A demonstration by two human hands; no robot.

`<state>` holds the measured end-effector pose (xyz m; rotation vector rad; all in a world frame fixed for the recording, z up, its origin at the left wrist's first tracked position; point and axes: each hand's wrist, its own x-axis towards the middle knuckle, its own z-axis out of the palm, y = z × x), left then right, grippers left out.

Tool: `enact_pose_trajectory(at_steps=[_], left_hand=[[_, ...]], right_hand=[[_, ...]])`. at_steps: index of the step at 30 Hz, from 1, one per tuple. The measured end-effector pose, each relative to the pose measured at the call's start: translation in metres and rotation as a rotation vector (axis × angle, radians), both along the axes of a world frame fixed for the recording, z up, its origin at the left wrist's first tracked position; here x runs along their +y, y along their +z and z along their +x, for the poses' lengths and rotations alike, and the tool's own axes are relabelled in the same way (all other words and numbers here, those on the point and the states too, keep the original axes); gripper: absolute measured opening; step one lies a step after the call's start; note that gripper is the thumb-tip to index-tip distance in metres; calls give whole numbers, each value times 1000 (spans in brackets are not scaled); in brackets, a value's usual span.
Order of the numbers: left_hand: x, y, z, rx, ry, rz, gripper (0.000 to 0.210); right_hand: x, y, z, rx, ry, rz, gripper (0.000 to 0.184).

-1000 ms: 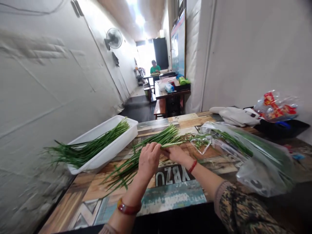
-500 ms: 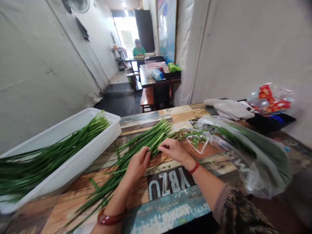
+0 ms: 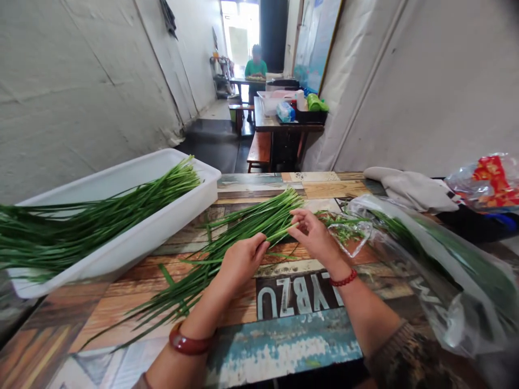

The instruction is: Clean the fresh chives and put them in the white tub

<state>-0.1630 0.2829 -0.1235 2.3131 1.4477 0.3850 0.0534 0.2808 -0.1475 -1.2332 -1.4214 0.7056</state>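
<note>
Garlic chives (image 3: pixel 243 232), long and green with pale stalk ends, lie in a loose bundle slanting across the wood-patterned table. My left hand (image 3: pixel 243 262) is closed around a few chives above the near side of this bundle, thumb and forefinger pressed together. Their pale ends reach to my right hand (image 3: pixel 314 237), where the thumb and curved fingers pinch at the tips. Just right of that hand, a pile of green trimmings (image 3: pixel 343 229) lies by a clear plastic edge. More chives (image 3: pixel 141 210) fill a white tub (image 3: pixel 178 221) on the left.
A clear plastic bag (image 3: pixel 458 281) with green stalks inside lies on the right. Behind it are a pale cloth (image 3: pixel 413 189) and a red-printed plastic packet (image 3: pixel 494 181). Farther back stand a table (image 3: pixel 265 121) with containers and a seated person in green (image 3: pixel 256 67).
My left hand has shifted slightly right with chives in it. My right hand has moved right and up, its fingers now more spread. The camera view has turned left.
</note>
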Motion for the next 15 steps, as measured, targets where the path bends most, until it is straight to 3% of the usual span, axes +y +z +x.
enact_pose_trajectory(at_steps=[3, 8, 15], left_hand=[[0, -1, 0, -44, -15, -9, 27], [1, -5, 2, -97, -63, -63, 30], [2, -8, 1, -81, -42, -80, 31]], right_hand=[[-5, 6, -7, -125, 30, 9, 16], [-6, -1, -10, 5, 17, -33, 27], [8, -15, 9, 292, -230, -6, 37]])
